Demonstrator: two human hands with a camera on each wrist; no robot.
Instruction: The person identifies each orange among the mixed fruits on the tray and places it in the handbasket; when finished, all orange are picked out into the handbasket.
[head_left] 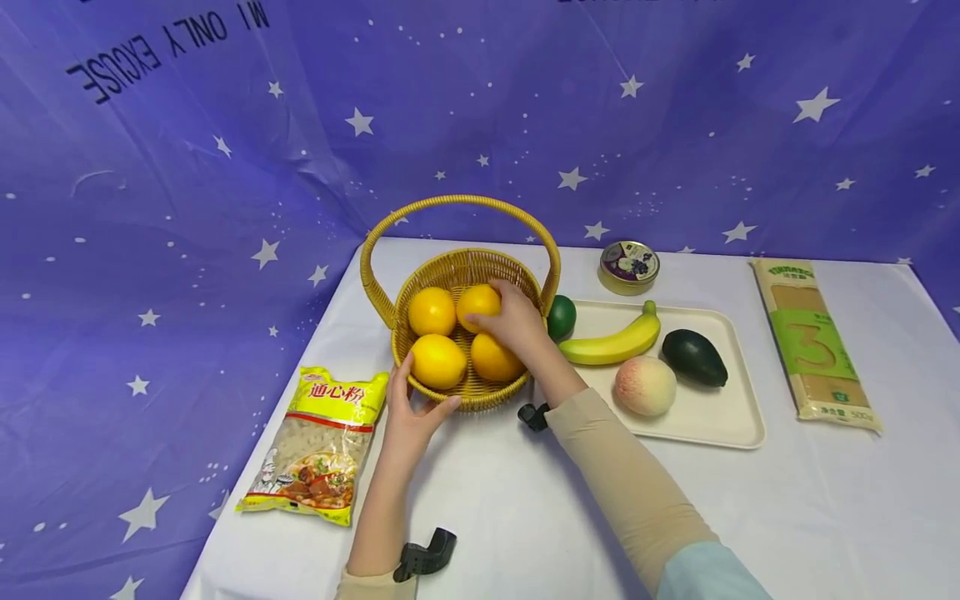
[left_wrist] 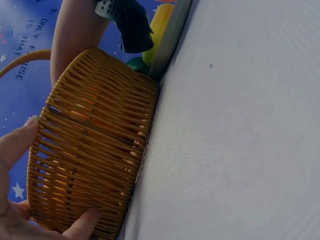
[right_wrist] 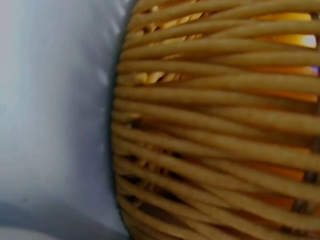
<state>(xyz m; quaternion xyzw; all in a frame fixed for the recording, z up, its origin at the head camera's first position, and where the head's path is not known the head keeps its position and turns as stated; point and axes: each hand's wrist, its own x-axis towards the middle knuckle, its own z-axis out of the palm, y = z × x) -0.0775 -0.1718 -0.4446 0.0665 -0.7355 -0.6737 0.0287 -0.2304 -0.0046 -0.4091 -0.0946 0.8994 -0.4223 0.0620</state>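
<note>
A wicker basket (head_left: 467, 403) with a tall arched handle holds several yellow-orange fruits. My right hand (head_left: 517, 321) reaches over its right rim, thumb and fingers around an orange (head_left: 477, 302) at the back. Beside that one lies another orange (head_left: 432, 312); a yellower, longer fruit (head_left: 438, 363) sits in front, and a further orange (head_left: 495, 358) is partly under the right hand. My left hand (head_left: 408, 425) holds the basket's front-left side, one fingertip at the rim and the thumb against the woven wall (left_wrist: 95, 150). Only the weave shows in the right wrist view.
Right of the basket, a cream tray (head_left: 720, 421) bears a banana (head_left: 615, 340), a peach (head_left: 645, 386), an avocado (head_left: 693, 358) and a green fruit (head_left: 561, 317). A round tin (head_left: 628, 267) stands behind it. Noodles (head_left: 813, 342) lie far right, a pasta bag (head_left: 318, 446) left.
</note>
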